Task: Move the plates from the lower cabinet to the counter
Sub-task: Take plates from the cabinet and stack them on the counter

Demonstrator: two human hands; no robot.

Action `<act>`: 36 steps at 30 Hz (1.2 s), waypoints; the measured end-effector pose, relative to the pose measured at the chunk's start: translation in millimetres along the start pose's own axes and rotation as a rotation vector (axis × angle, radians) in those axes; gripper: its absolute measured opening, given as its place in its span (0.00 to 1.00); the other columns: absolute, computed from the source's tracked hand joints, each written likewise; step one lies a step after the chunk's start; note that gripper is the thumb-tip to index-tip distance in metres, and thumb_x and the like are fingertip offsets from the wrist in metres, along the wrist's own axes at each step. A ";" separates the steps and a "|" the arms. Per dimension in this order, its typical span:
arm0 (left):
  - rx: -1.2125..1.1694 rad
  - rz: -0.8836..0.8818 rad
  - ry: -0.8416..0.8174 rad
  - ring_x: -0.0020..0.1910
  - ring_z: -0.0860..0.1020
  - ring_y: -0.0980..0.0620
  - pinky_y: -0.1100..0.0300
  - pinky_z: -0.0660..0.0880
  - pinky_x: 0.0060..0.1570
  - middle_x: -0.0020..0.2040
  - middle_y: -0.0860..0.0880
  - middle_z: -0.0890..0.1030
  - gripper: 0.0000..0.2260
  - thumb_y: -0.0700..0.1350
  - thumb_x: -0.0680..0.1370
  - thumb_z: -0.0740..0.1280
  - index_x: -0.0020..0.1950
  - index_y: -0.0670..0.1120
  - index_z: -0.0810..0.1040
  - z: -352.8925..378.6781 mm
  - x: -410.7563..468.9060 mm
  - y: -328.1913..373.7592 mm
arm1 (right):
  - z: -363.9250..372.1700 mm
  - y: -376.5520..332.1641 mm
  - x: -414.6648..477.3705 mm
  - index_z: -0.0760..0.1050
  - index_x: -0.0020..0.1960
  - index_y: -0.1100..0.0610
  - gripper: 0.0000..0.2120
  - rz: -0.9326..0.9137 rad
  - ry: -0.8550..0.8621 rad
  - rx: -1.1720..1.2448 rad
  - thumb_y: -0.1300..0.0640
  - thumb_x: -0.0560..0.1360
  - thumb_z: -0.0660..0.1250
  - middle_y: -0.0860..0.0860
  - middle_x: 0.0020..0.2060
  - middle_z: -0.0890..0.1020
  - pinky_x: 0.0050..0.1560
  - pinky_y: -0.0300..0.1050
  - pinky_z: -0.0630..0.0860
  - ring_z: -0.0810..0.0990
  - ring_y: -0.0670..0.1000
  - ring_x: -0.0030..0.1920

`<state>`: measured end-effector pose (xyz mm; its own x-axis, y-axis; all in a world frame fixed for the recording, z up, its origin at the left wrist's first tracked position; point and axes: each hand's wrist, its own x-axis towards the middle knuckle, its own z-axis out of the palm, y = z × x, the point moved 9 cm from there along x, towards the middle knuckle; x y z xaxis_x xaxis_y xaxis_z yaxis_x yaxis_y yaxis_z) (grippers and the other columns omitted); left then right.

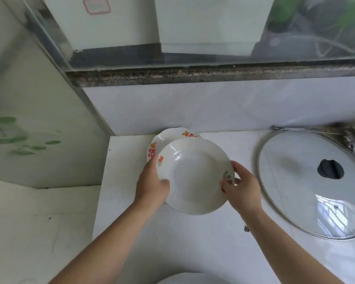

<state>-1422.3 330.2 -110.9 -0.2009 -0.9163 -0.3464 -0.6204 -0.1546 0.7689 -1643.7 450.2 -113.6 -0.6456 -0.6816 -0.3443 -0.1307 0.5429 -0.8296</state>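
Plate [195,177], white with small orange flower prints on the rim, held in both hands above the worktop [193,242], near its back left corner. Left hand [152,181] grips the left rim, thumb on top and the other fingers hidden under the plate. Right hand [242,187] pinches the right rim, fingers [237,165] curled round the edge. Both hands are clasped on the same plate, on opposite sides. That probably keeps it level and lets both sides come down together.

Second plate [168,138], with red and orange print, lies flat on the worktop in the corner by the tiled wall [213,105]. The held plate overlaps its near edge from this view; cannot tell if the two touch. The position looks like lining up to stack on it or set down just beside it, which would keep the plates grouped in the corner.

Glass lid [309,181] with a dark knob [330,169] lies flat to the right, apart from both plates, so there is room on that side. Stone window ledge [193,73] runs above the wall. The cabinet is not in view.

Judgement: this is the placing step for this plate, with one plate already delivered. How many remain below can't be told. Risks are china knocking on china if it is lowered fast, and fingers caught under the rim.
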 end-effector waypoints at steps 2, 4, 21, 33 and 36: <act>-0.004 -0.019 0.012 0.64 0.71 0.50 0.57 0.75 0.56 0.66 0.54 0.72 0.33 0.35 0.70 0.64 0.72 0.55 0.62 5.3 5.8 -2.2 | 1.7 1.9 12.1 0.76 0.53 0.44 0.21 -0.003 -0.002 -0.002 0.66 0.68 0.64 0.40 0.41 0.82 0.39 0.48 0.81 0.81 0.46 0.44; -0.009 -0.038 0.011 0.63 0.72 0.50 0.65 0.75 0.44 0.66 0.55 0.72 0.33 0.35 0.70 0.63 0.72 0.56 0.61 11.0 11.4 -4.5 | 5.6 3.5 25.1 0.75 0.58 0.46 0.22 -0.010 -0.016 -0.022 0.65 0.68 0.64 0.41 0.45 0.82 0.36 0.43 0.79 0.81 0.46 0.48; 0.021 -0.064 0.115 0.66 0.69 0.50 0.54 0.71 0.63 0.67 0.53 0.70 0.33 0.32 0.72 0.64 0.73 0.54 0.60 9.6 55.1 -5.7 | 39.8 -5.2 78.6 0.69 0.67 0.48 0.26 -0.025 -0.053 -0.128 0.63 0.72 0.66 0.42 0.48 0.78 0.38 0.33 0.71 0.76 0.43 0.47; 0.096 0.000 0.114 0.68 0.68 0.52 0.64 0.66 0.60 0.69 0.52 0.69 0.31 0.34 0.73 0.65 0.74 0.49 0.59 8.9 67.3 -10.3 | 49.0 -6.7 88.3 0.69 0.67 0.48 0.26 -0.010 -0.006 -0.162 0.64 0.72 0.64 0.36 0.40 0.75 0.34 0.30 0.68 0.73 0.34 0.39; 0.124 0.007 0.117 0.69 0.67 0.52 0.63 0.65 0.62 0.71 0.52 0.67 0.31 0.34 0.74 0.64 0.74 0.48 0.57 7.2 68.6 -12.7 | 53.3 -7.6 90.6 0.69 0.67 0.47 0.26 -0.007 -0.006 -0.212 0.64 0.71 0.65 0.32 0.37 0.74 0.33 0.33 0.70 0.73 0.34 0.36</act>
<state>-1433.7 272.0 -148.3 -0.1204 -0.9553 -0.2702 -0.7094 -0.1076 0.6965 -1661.0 358.1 -162.0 -0.6396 -0.6884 -0.3421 -0.2913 0.6289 -0.7209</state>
